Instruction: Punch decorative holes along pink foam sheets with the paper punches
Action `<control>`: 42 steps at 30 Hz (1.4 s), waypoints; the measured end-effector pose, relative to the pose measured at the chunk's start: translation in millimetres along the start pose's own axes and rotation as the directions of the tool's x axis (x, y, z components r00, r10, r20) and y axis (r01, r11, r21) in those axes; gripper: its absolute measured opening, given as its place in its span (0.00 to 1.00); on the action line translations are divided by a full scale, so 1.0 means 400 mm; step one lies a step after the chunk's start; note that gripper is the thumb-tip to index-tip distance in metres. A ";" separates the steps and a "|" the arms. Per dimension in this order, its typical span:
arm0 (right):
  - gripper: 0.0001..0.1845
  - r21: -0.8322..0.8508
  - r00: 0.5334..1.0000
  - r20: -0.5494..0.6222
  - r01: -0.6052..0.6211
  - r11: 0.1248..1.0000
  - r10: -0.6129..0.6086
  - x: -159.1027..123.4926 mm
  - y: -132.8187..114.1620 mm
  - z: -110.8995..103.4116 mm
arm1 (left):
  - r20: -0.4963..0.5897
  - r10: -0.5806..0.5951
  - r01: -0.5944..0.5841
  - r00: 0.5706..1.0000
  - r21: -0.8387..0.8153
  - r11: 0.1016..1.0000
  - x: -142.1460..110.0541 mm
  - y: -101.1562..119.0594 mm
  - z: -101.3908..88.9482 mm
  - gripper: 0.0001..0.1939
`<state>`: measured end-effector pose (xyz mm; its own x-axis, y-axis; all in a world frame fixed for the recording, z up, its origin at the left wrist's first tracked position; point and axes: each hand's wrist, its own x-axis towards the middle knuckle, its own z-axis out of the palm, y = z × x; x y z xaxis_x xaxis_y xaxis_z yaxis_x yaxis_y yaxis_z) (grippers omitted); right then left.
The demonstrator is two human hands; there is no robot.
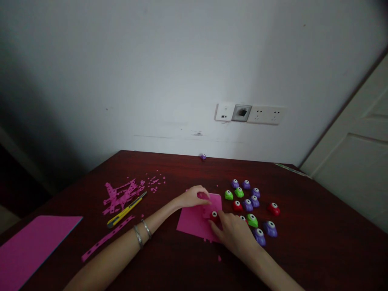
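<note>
A red craft punch (214, 216) with a white and black round top is in my right hand (235, 232), gripped between thumb and fingers. It stands over a pink sheet (190, 220) on the dark table. My left hand (195, 197) curls over the sheet's far part, thumb and fingertips closing on a pink paper piece (206, 211) beside the punch. The paper's edge inside the punch is hidden. Just right of my right hand are more punches: a green one (251, 220), a purple one (259, 237) and a partly covered red one (243, 218).
Several purple, green and red punches (247, 205) stand at the right, and one purple punch (203, 157) by the wall. At the left lie a yellow utility knife (125, 210), pink scraps (119, 196), a punched strip (106, 239) and a large pink sheet (39, 246).
</note>
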<state>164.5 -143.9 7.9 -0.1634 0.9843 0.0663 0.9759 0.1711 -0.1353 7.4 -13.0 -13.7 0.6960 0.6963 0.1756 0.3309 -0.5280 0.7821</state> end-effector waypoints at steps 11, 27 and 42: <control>0.17 0.004 0.989 -0.144 0.031 1.000 -0.030 -0.016 0.013 -0.006 | 0.077 -0.257 0.264 0.963 -0.442 0.857 -0.025 0.057 -0.044 0.19; 0.14 -0.062 0.927 -0.362 0.083 0.995 -0.100 -0.021 0.034 0.005 | 0.084 -0.232 0.244 0.969 -0.461 0.853 -0.039 0.095 0.015 0.16; 0.13 -0.090 0.889 -0.427 0.140 0.986 -0.165 -0.017 0.033 -0.007 | 0.018 -0.200 0.187 0.980 -0.449 0.874 -0.044 0.122 0.012 0.14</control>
<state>178.8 -148.5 8.4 -0.2449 0.8284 0.5037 0.9523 0.3030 -0.0353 14.6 -53.3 18.6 0.6270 0.7790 0.0049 0.1330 -0.1132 0.9846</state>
